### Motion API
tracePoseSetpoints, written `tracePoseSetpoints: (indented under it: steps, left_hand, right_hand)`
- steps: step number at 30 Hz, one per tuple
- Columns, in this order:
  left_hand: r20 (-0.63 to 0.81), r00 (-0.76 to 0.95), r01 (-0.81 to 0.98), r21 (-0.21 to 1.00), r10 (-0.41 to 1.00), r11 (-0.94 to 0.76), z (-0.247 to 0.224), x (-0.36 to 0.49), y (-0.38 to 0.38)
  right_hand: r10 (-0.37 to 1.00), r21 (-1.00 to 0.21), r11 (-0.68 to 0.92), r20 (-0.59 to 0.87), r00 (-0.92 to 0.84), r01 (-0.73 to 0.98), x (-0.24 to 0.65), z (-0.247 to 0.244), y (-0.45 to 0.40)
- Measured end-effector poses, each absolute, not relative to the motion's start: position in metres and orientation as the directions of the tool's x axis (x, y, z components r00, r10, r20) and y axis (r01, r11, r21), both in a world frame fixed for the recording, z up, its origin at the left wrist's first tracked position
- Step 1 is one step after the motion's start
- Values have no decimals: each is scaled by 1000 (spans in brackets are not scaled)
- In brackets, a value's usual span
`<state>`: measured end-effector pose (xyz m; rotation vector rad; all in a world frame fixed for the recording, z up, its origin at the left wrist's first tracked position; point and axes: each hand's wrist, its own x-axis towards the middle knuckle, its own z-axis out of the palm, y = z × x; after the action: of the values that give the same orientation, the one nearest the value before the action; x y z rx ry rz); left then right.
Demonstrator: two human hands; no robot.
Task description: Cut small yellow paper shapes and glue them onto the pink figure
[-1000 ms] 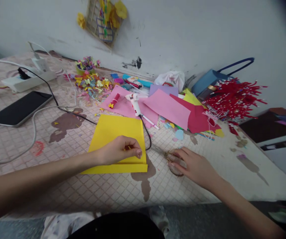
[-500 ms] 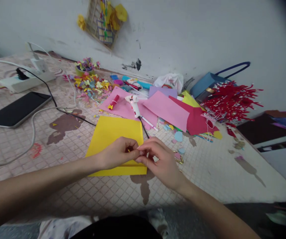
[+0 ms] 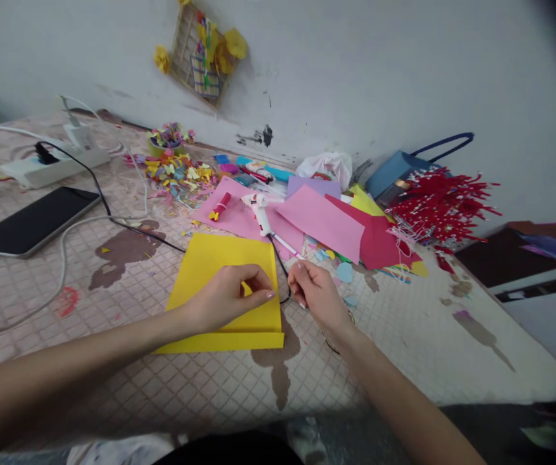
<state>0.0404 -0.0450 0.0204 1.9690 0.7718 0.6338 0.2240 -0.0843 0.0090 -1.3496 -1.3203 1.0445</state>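
Note:
A yellow sheet (image 3: pixel 210 258) lies on the table in front of me, with a folded strip along its near edge and a narrow fold on its right side. Above the sheet hovers my left hand (image 3: pixel 232 296), thumb and forefinger curved with a gap between them and nothing visible inside. My right hand (image 3: pixel 317 290) is just off the sheet's right edge, fingers curled closed; whatever they may pinch is hidden. A black cord (image 3: pixel 281 261) passes close to those fingers and leads to a white glue gun (image 3: pixel 258 213) on pink paper (image 3: pixel 210 200).
Pink (image 3: pixel 323 219) and red sheets (image 3: pixel 379 242) are piled behind my right hand, near red pipe cleaners (image 3: pixel 442 206). Paper scraps (image 3: pixel 181 171) are heaped at the back. Leftward are a phone (image 3: pixel 33 219), a power strip (image 3: pixel 55 168) and a white cable (image 3: pixel 64 248).
My hands were together at the fingertips over the yellow sheet and are now apart. The right hand has shifted right, off the sheet; the left thumb and forefinger have parted.

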Motion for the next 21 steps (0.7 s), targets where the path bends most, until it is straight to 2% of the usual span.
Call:
tracePoseSetpoints:
  steps: [3,6,10,13,16,18,21]
  left_hand:
    - [166,673,246,869,720,-430,18,43,-41]
    - [183,675,278,835,715,-476,17,47,-39]
    - [234,626,383,739,744,-554,16,48,-38]
    - [306,588,400,695,749,-597,17,46,-38]
    - [268,575,342,779,773,-525,19,42,-35]
    - [197,568,282,865,799,-414,19,40,-31]
    - [143,546,204,933,826,-297,17,39,-25]
  right_hand:
    - [1000,-990,20,20,-1,143,217,8,-84]
    - [998,-981,52,55,14,185,207,8,-86]
    - [985,-959,124,150,85,253,196,7,-86]
    - [957,-964,172,212,197,203,193,6,-83]
    - [956,-989,145,142,257,6,198,4,-78]
    - [975,-989,82,54,217,-120,202,1,-75]
    - [990,-977,12,-19,142,-212,204,-2,-74]
